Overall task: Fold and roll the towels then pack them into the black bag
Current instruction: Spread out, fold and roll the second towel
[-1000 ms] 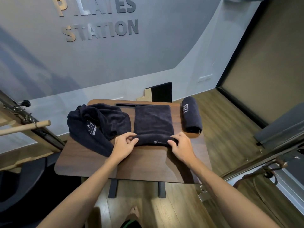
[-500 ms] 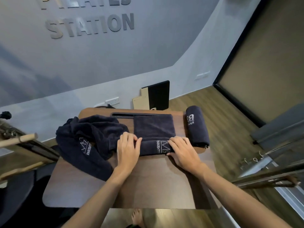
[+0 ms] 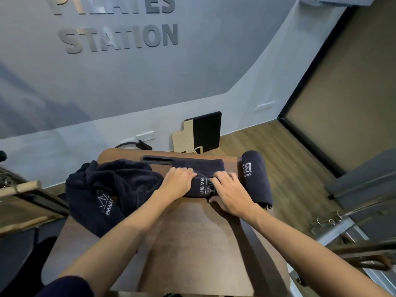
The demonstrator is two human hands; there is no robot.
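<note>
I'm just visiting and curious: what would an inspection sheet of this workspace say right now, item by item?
Surface: brown wooden table, slot near its far edge.
Job's things: partly rolled towel at centre; finished rolled towel at right edge; heap of loose towels on the left; black bag not seen.
Clutter: nothing seen.
Hands: left hand and right hand both rest on the roll, fingers curled over it.
Cables: dark cable below the wall socket.
Surroundings: black board leaning on the wall; wooden floor.

Black board [image 3: 206, 131] against lettered wall [image 3: 120, 37]
</note>
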